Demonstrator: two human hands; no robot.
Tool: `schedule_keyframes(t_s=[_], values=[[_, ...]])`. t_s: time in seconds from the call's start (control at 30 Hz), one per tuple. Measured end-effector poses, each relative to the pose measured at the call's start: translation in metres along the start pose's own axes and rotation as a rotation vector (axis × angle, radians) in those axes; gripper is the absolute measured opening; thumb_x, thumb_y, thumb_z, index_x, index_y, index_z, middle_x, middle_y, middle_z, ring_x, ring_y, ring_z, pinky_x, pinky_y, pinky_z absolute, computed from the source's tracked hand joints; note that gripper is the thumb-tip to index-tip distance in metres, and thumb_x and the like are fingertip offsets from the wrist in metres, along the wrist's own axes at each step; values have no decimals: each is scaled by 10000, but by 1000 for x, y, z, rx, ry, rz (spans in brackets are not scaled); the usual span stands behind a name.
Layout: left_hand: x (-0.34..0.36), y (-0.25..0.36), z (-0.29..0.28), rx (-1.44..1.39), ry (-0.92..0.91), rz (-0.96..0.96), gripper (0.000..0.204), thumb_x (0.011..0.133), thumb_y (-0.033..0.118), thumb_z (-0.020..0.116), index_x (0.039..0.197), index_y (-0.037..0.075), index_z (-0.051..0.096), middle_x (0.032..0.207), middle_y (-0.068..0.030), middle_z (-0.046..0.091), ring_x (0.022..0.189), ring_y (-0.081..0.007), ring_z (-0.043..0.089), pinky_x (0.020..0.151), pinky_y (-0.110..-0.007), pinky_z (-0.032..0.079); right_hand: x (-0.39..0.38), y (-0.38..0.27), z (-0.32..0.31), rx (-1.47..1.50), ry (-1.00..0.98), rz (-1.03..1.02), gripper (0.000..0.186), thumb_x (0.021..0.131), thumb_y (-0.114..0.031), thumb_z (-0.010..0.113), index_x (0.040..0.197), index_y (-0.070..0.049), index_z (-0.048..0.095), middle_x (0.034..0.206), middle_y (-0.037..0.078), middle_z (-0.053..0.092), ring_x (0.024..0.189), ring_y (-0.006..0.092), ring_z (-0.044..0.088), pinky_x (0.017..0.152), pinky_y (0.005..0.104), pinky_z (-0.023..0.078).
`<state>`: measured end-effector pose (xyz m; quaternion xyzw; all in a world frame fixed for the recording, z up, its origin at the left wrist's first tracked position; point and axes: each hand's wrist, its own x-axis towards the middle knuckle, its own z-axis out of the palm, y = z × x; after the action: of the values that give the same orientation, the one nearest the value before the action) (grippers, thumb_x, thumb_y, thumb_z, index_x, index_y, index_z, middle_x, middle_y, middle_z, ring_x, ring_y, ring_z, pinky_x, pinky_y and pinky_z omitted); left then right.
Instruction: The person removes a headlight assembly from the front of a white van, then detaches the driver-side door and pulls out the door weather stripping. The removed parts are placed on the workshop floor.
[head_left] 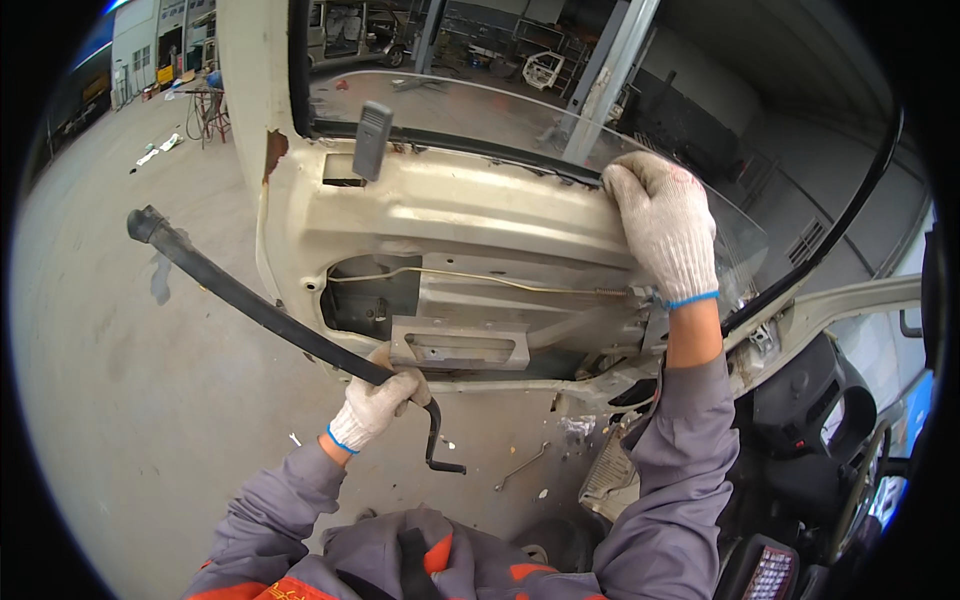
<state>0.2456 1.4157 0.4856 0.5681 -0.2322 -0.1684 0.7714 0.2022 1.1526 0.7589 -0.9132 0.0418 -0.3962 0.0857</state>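
Note:
In my left hand (380, 400), in a white knit glove, is a long black bar (265, 315). It is thick toward the far left and thins to a bent, crank-like end below my hand. My gloved right hand (662, 220) has its fingers curled over the window sill of a cream vehicle door (480, 215), beside the black sealing strip (470, 150). The door's inner side is bare, with an opening showing a thin rod (480, 280). A slotted metal plate (465, 345) sits just above my left hand. Window glass (470, 105) rises behind the sill.
A grey upright piece (373, 140) stands at the sill's left. On the floor lie a wrench (522, 467) and small scraps. A steering wheel (865, 490) and dashboard (800, 410) are at right. A black-edged door frame (840, 230) curves above them.

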Motion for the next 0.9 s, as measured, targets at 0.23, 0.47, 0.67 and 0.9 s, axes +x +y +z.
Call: schedule_keyframes(t_s=[0.23,0.47,0.67,0.9], values=[[-2,8,-1,40,5,-12,321,946,222,599,1168,1,529,755,-110,681,545,-85,500,475,-219,363,3,-5,5,-93,-14,75,309,957,-288,627,1064,-38,774,955,180,759,899,335,736,840,398,557],[-2,8,-5,18,3,-15,334,934,221,609,1174,-2,547,777,-104,703,559,-87,524,483,-228,382,-14,-6,11,-104,168,-116,239,960,-219,631,1025,-27,758,966,196,745,939,369,722,854,419,563],[-1,7,-7,1,-20,-43,251,962,145,603,1179,21,585,809,-70,713,646,-84,593,521,-231,424,-6,-19,-2,-5,15,-388,226,889,-124,681,1086,-23,730,1073,146,731,1022,352,684,936,431,542],[-3,11,-6,3,-35,-55,247,967,146,594,1176,15,574,800,-69,696,643,-83,575,520,-233,423,-4,-15,7,-89,62,-424,132,873,-88,696,990,-51,746,977,117,723,960,334,674,887,420,535]])
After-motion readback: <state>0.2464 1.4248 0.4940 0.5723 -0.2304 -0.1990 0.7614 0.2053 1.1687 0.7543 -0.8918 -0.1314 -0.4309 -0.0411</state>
